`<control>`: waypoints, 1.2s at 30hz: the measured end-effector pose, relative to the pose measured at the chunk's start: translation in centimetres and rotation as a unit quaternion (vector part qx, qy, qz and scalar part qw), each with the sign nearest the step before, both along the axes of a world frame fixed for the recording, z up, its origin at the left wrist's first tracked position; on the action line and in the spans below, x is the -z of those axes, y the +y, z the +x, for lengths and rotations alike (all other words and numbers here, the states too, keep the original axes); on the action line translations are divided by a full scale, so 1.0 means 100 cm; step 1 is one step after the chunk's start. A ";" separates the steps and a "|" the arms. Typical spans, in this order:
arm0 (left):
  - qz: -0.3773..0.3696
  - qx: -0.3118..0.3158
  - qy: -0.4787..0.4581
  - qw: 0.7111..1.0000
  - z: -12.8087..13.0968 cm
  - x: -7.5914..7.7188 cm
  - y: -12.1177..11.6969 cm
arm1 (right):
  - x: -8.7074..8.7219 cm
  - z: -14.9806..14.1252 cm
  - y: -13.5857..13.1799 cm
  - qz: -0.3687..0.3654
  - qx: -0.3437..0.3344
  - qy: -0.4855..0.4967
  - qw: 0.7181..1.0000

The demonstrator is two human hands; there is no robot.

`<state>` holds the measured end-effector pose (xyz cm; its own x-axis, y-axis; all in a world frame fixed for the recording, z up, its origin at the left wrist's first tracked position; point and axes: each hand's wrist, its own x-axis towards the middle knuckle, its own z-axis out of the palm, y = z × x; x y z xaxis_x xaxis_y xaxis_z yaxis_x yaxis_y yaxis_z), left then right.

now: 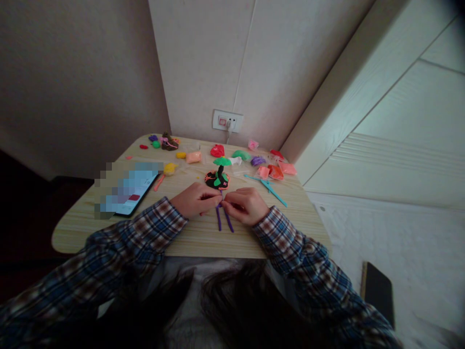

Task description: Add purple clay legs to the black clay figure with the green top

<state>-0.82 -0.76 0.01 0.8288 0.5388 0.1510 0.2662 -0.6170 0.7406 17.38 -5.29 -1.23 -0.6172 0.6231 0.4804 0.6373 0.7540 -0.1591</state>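
Note:
My left hand [195, 199] and my right hand [247, 204] meet over the middle of the table, fingertips nearly touching. Each is closed in a pinch at the upper part of some thin purple clay strips [228, 222]. Two strip ends stick out below my fingers toward the table's front edge, and a bit of purple shows above them. How the strips join is hidden by my fingers. Just beyond stands a clay model [220, 175] with a black base, orange edging, green leaves and a green top on a black stem.
A phone or tablet [136, 189], partly blurred, lies left. Bagged clay lumps, including red [217, 150], green [241, 155] and yellow [169, 168], line the back. Blue modelling tools [273, 192] lie right. A brown clay shoe-like piece [169, 141] stands back left. A wall socket [227, 121] is behind.

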 end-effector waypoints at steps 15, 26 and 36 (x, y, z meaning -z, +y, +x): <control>-0.037 -0.070 -0.031 0.996 -0.001 -0.002 -0.001 | -0.002 0.003 -0.001 0.018 0.116 0.076 0.990; -0.090 -0.067 -0.090 0.990 0.001 -0.001 -0.001 | -0.003 0.002 -0.001 0.006 0.154 0.110 0.982; -0.103 -0.061 -0.089 0.989 0.000 0.001 -0.001 | -0.002 0.002 0.001 -0.025 0.102 0.090 0.990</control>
